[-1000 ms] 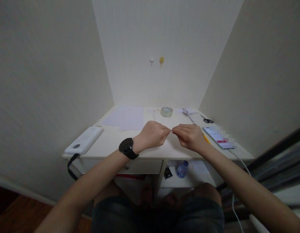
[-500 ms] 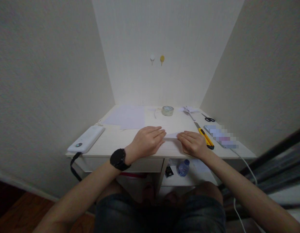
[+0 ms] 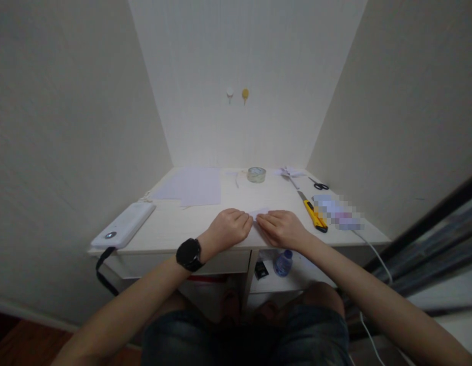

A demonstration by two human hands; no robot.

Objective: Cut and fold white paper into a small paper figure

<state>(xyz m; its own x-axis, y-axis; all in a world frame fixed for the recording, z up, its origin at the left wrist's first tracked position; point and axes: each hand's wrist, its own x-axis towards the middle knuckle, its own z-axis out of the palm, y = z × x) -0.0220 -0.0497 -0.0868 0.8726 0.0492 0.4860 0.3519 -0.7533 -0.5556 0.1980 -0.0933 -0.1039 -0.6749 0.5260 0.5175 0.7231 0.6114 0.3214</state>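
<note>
Both hands press down on a small piece of white paper [image 3: 259, 212] lying near the front edge of the desk [image 3: 175, 223]. The left hand [image 3: 229, 229], with a black watch [image 3: 189, 254] on its wrist, has its fingers curled onto the paper's left side; the right hand [image 3: 282, 229] lies flat on its right side, fingertips nearly touching the left's. A yellow utility knife [image 3: 313, 216] lies just right of the right hand. A tape roll [image 3: 256, 174] and scissors [image 3: 319, 184] sit further back, a white sheet [image 3: 190, 185] to the left
</note>
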